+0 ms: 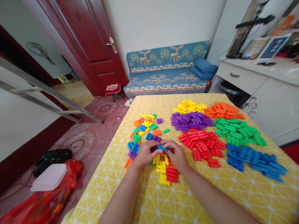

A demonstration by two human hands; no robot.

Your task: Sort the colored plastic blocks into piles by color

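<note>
The left hand (pixel 145 153) and right hand (pixel 177 155) meet above the cloth (pixel 161 202), fingertips turned in towards each other. Between them is a small blue piece (pixel 163 148), lying crosswise: the left thumb and forefinger pinch its left end, and the right fingers close on its right end. How the lower fingers are curled cannot be told, as the hands hide them.

Just under the fingertips and nearer the body lie yellow pieces (pixel 164 179), with red pieces (pixel 172 175) touching them on the right; a little orange shows behind. To the left of the fingers and beyond them spreads a mixed heap (pixel 142 128) in blue, purple, green, orange, red and yellow. Straight beyond the fingertips, apart from the heap, lies a single green piece (pixel 166 131), with a purple piece (pixel 159 121) farther off.

To the right of the right fingers, the red pile (pixel 202 143) is nearest. Beyond it are the purple pile (pixel 190 121) and, farther still, the yellow pile (pixel 189 106); farther right lie the orange pile (pixel 224 110), green pile (pixel 239 132) and blue pile (pixel 254 160). Well beyond the fingers, past the cloth, stands a sofa (pixel 163 81), with a red door (pixel 91 40) to its left
</note>
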